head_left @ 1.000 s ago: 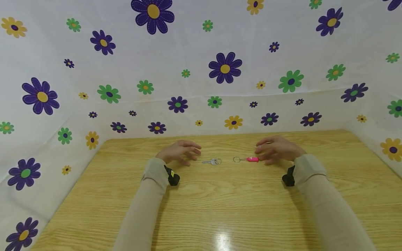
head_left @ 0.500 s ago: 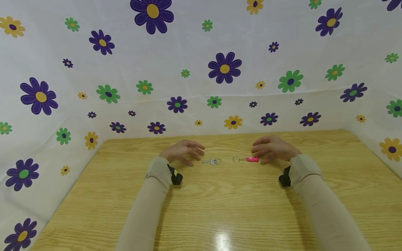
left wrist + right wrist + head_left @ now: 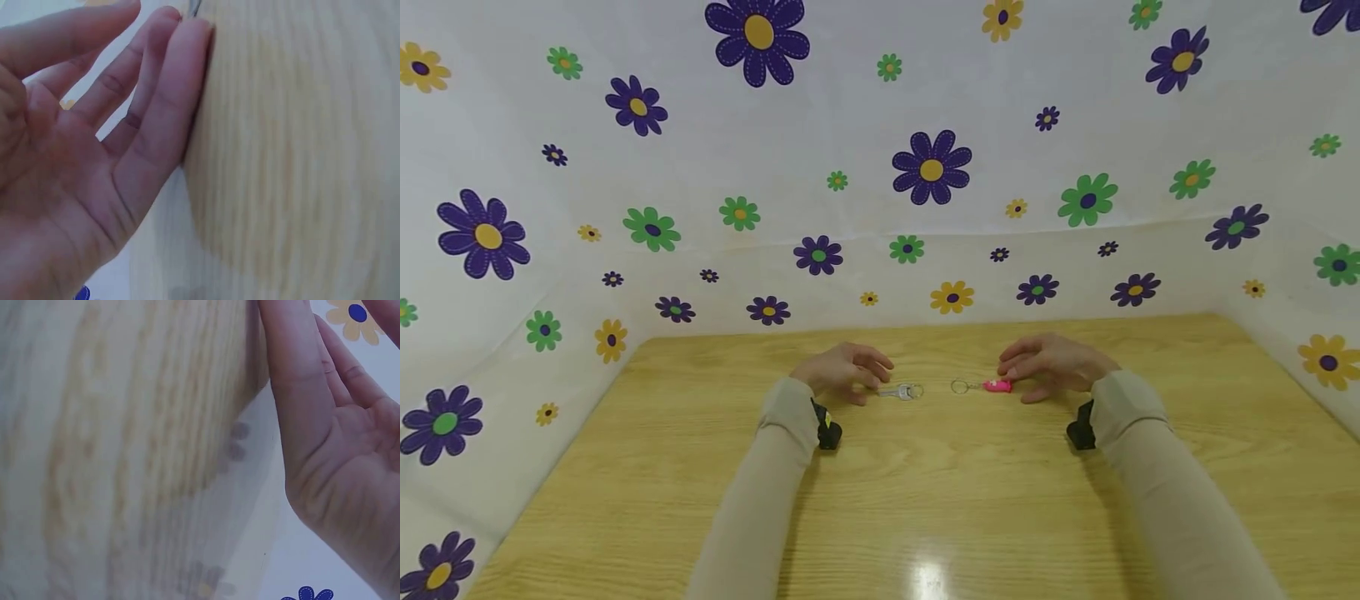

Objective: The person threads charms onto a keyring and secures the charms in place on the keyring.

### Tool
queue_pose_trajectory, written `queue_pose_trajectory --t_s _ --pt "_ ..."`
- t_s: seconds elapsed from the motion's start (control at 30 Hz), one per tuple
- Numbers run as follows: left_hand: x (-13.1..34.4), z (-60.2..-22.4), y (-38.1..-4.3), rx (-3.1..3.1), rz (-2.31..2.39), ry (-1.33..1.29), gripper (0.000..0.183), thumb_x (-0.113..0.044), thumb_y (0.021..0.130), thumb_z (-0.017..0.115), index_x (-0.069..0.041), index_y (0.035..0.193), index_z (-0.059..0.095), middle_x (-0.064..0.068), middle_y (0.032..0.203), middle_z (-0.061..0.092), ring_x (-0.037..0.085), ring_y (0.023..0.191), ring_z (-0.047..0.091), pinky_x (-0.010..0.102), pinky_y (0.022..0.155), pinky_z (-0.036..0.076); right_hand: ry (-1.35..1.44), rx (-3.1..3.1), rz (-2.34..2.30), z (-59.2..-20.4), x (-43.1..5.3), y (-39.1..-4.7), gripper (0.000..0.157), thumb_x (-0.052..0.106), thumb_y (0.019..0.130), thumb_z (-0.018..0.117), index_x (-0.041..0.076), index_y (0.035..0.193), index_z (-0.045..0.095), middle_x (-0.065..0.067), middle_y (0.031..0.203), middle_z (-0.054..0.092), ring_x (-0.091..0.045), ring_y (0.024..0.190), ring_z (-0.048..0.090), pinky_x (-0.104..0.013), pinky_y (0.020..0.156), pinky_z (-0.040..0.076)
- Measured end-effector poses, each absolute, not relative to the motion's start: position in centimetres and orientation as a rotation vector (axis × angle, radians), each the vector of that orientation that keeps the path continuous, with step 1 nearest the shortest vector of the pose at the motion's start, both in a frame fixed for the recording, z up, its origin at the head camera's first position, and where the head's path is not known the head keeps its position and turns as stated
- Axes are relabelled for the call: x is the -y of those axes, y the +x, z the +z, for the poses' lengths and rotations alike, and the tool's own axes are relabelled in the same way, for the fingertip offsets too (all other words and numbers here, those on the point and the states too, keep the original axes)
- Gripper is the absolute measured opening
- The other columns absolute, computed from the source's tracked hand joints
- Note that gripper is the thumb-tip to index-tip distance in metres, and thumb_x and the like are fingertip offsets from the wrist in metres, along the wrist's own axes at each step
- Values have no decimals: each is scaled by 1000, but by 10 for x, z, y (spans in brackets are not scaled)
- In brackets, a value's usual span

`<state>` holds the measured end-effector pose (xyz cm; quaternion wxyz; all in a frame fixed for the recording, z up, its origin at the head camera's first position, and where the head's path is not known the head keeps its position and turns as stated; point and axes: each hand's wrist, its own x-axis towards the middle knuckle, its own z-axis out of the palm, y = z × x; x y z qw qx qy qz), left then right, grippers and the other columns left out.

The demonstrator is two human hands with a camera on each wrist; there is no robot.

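Observation:
A silver key (image 3: 904, 392) with a split ring lies flat on the wooden table. My left hand (image 3: 842, 372) is at its blade end, fingers loosely bent; the left wrist view shows a bit of the key (image 3: 195, 7) just past a fingertip. Whether that fingertip touches it I cannot tell. To the right lies a keychain (image 3: 997, 386) with a pink, bullet-like charm, a short chain and a ring pointing left. My right hand (image 3: 1057, 364) is beside the charm's right end, its fingers relaxed and partly over it. In the right wrist view the keychain is out of sight.
The wooden table (image 3: 917, 483) reaches back to a white cloth (image 3: 850, 200) printed with purple, green and yellow flowers, which also hangs along the left and right sides. A black wrist camera (image 3: 829, 429) sits under each cuff.
The left hand has moved right, up to the key's blade. My right hand has shifted slightly left, closer over the pink charm. Key and keychain lie in place while the head view tilts a little.

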<state>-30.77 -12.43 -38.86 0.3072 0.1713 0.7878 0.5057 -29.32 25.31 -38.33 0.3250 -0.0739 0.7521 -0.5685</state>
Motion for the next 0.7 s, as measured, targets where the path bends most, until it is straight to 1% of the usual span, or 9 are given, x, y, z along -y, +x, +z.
queue_pose_trajectory --t_s 0.2,0.4,0.5,0.6,0.7 --pt "118 -387 -306 -2077 1339 417 46 4 93 63 4 138 56 18 129 63 17 91 59 29 69 57 -211 -2009 -1447 -382 -248 -294 57 4 99 61 -16 146 34 -22 135 54 -20 108 62 -44 88 57" --pt "116 -389 -304 -2089 1341 435 45 5 94 63 5 138 56 18 131 64 18 97 62 31 73 58 -200 -2075 -1381 -379 -240 -293 52 2 95 66 -15 139 44 -18 124 56 -20 98 60 -40 85 58" --pt "116 -390 -303 -2113 1342 426 41 7 95 62 6 136 57 18 128 65 19 98 64 32 74 59 -193 -2102 -1358 -378 -237 -292 47 0 94 67 -15 135 48 -17 122 57 -20 93 61 -40 83 58" --pt "114 -391 -302 -2147 1347 378 39 8 94 65 6 133 59 17 123 67 19 96 66 32 74 59 -184 -2128 -1337 -376 -232 -292 42 -2 93 67 -15 131 52 -17 119 59 -20 91 62 -39 82 59" --pt "111 -390 -299 -2190 1349 318 38 8 92 68 5 129 62 15 117 69 19 91 68 32 73 59 -197 -2168 -1299 -376 -227 -291 40 -3 91 70 -15 127 55 -14 109 59 -20 88 60 -36 80 59"
